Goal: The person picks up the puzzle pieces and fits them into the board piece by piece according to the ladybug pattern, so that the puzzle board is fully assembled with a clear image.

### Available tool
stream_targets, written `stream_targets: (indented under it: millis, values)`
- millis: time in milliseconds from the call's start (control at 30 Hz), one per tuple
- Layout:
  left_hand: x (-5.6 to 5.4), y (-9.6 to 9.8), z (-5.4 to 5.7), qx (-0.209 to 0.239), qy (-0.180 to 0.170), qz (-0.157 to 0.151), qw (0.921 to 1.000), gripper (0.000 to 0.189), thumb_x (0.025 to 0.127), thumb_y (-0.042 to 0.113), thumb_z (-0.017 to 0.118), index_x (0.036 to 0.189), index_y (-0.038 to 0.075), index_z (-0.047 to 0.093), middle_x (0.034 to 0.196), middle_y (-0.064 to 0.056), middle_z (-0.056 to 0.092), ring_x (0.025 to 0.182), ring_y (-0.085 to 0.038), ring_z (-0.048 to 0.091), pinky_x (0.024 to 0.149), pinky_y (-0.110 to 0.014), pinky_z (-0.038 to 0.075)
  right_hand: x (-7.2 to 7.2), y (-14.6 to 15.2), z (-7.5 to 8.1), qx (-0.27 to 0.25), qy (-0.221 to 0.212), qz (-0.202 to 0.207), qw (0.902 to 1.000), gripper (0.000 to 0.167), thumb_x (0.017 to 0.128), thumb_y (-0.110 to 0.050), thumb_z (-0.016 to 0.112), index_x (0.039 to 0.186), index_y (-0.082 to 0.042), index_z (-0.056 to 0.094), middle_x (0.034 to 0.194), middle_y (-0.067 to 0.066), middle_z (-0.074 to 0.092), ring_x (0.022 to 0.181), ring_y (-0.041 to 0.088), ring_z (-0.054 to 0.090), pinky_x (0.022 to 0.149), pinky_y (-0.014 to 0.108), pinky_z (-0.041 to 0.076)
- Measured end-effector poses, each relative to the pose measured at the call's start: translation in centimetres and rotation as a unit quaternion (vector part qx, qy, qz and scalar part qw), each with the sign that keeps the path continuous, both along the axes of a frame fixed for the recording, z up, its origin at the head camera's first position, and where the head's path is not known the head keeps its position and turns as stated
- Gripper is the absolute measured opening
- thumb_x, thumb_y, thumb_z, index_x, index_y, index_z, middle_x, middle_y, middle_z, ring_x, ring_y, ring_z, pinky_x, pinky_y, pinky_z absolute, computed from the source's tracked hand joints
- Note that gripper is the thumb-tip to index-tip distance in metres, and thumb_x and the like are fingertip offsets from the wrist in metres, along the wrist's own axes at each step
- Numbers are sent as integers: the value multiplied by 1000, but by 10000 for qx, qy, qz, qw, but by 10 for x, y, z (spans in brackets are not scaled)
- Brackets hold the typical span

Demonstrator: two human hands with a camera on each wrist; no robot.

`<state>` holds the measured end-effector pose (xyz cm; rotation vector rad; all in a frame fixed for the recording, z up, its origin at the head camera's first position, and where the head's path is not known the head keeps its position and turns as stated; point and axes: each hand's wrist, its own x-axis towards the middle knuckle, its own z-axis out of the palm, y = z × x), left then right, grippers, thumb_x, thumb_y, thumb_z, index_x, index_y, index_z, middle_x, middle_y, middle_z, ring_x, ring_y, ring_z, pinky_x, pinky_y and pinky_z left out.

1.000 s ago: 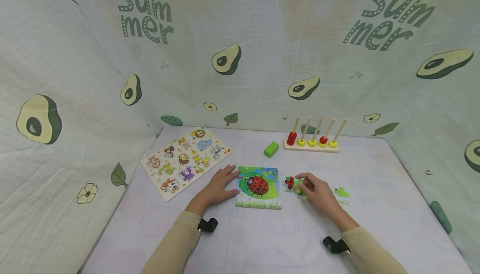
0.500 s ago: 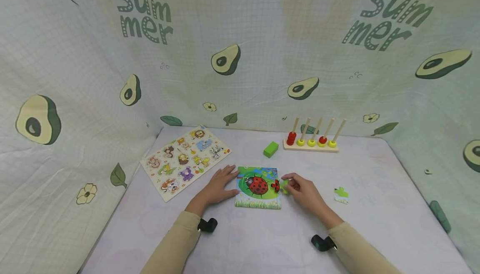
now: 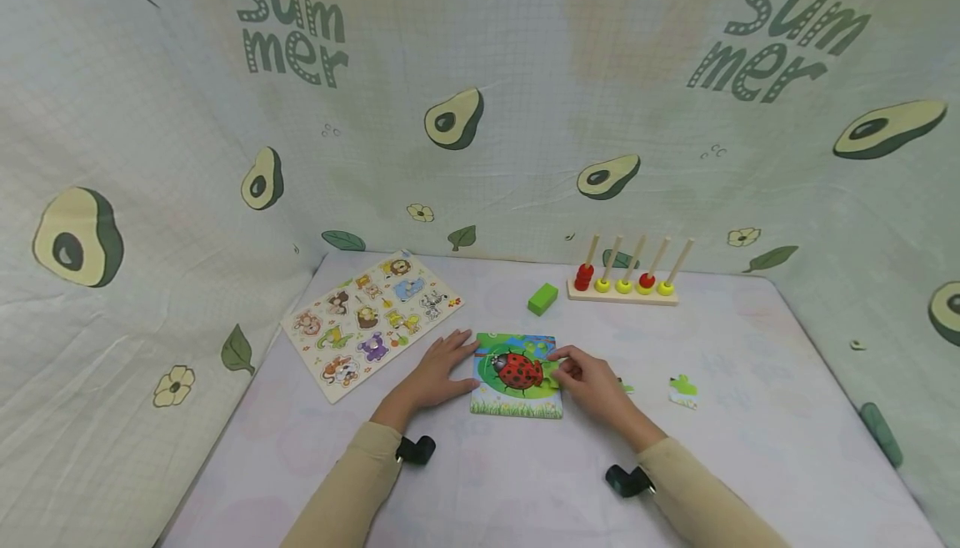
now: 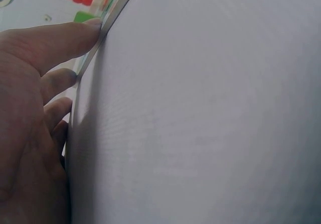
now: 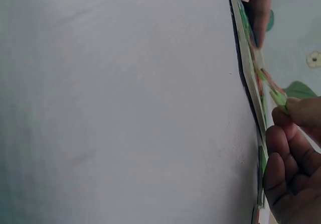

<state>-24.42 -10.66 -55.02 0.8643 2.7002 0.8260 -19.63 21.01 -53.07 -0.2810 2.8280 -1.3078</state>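
Note:
A square ladybug jigsaw puzzle (image 3: pixel 517 409) lies flat in front of the person in the head view. The left hand (image 3: pixel 435 373) rests at its left side, fingers spread, with fingertips and thumb touching the edge. In the left wrist view the thumb (image 4: pixel 75 38) lies against the board's side. Between thumb and forefinger the right hand (image 3: pixel 596 385) pinches a green and red puzzle piece (image 3: pixel 550 374) over the puzzle's right part. That piece (image 5: pixel 278 96) is tilted above the board in the right wrist view. The fingers partly cover it.
Two loose puzzle pieces lie to the right: one (image 3: pixel 683 391) in full sight, one (image 3: pixel 627 387) partly behind the right hand. Farther back are a green block (image 3: pixel 542 299) and a peg counter with beads (image 3: pixel 622 296). An animal puzzle board (image 3: pixel 367 327) lies at the left.
The right hand has carried the pinched piece leftward from the table beside the puzzle to over its right part. A loose piece shows again behind that hand. The left hand has stayed put.

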Motion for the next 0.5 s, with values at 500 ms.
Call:
stream_targets:
  millis: [500]
  values:
    - [1,0,2,-62,-15,3,10000,71,97,42,66,158,14,40,168,-8,25,157,-28,11,128,-46,5,-4,-8,2,362,-104,-4,9993,22,96,-15,72,117,-11,70,84,-6,62,75,10,56,66,25,48]
